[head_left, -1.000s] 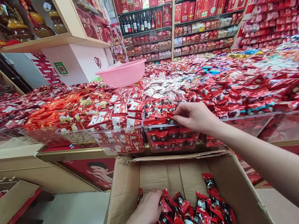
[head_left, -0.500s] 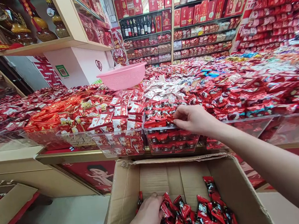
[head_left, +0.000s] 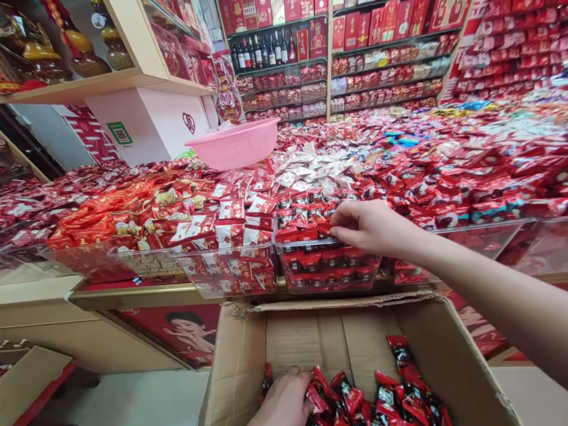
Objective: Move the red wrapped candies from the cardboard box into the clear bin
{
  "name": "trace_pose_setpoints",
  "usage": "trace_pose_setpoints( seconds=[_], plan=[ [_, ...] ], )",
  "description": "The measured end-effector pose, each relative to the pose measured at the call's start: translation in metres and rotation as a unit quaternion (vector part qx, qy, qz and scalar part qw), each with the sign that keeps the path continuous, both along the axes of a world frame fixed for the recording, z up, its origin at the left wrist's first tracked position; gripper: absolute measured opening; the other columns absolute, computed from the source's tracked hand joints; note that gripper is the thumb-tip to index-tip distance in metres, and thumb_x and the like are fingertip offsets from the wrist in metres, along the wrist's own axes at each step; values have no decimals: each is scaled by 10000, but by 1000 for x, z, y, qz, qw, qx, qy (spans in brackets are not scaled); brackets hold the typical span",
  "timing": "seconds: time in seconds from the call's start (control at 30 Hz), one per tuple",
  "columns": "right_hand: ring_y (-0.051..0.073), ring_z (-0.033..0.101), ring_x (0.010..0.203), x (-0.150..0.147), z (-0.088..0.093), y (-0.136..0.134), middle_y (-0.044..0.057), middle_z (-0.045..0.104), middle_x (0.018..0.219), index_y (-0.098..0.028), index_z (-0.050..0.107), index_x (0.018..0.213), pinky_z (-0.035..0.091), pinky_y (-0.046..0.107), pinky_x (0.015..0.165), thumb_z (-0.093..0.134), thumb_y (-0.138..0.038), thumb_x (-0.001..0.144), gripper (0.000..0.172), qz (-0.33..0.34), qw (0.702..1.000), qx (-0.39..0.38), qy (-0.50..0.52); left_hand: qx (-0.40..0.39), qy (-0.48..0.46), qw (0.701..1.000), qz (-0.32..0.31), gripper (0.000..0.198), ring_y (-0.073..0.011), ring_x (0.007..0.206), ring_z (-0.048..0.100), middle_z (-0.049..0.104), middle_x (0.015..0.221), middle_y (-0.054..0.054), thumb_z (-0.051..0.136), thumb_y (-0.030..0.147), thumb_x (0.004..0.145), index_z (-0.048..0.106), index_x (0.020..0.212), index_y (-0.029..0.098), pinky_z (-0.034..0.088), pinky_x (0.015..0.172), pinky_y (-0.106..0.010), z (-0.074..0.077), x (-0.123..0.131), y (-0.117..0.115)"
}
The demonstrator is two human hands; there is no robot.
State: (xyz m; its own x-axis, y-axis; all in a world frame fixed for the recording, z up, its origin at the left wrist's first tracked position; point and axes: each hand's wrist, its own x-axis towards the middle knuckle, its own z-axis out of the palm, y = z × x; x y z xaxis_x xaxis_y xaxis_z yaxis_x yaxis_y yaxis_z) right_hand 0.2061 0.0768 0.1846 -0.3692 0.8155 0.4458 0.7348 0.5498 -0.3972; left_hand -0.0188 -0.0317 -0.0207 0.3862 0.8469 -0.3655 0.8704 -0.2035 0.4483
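Red-and-black wrapped candies lie loose in an open cardboard box close to me. My left hand rests in that box on the candies, fingers curled down among them; what its fingertips hold is hidden. Above the box, a clear plastic bin is filled with rows of the same candies. My right hand is at the bin's front rim, thumb and fingers pinched on a wrapped candy at the end of the top front row.
Bins of other wrapped sweets stand on both sides along the counter. A pink plastic basket sits on the heaped sweets behind. At the lower left is another cardboard box. Shelves with bottles and red boxes line the back.
The view has shifted very slightly. Both hands stay nearly where they were, the right one still pinching at the bin's front row.
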Motion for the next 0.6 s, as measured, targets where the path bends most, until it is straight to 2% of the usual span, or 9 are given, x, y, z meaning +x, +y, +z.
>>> trace_pose_setpoints(
  seconds=[0.27, 0.47, 0.6],
  plan=[
    [109, 519, 548, -1, 3, -2, 8, 591, 608, -164, 567, 701, 379, 213, 523, 469, -251, 707, 131, -11, 1000, -2, -25, -14, -3, 1000, 6, 348, -205, 949, 488, 551, 1022, -40, 447, 206, 673, 528, 1010, 233, 353, 819, -292, 6, 1, -1],
    [115, 511, 539, -2, 2, -3, 13, 586, 599, -160, 573, 712, 369, 218, 504, 473, -320, 718, 189, -16, 999, 4, -48, 8, -1, 1000, -12, 375, -208, 933, 501, 549, 1008, -53, 455, 216, 662, 515, 1031, 231, 375, 806, -290, -2, -2, 0],
    [117, 530, 570, 1, 4, -2, 12, 607, 639, -170, 581, 733, 381, 218, 524, 478, -327, 719, 188, -10, 1000, 5, -25, 19, 3, 1000, -18, 372, -202, 923, 506, 545, 1006, -43, 454, 227, 668, 506, 1036, 255, 382, 799, -286, -7, -3, 0]
  ],
)
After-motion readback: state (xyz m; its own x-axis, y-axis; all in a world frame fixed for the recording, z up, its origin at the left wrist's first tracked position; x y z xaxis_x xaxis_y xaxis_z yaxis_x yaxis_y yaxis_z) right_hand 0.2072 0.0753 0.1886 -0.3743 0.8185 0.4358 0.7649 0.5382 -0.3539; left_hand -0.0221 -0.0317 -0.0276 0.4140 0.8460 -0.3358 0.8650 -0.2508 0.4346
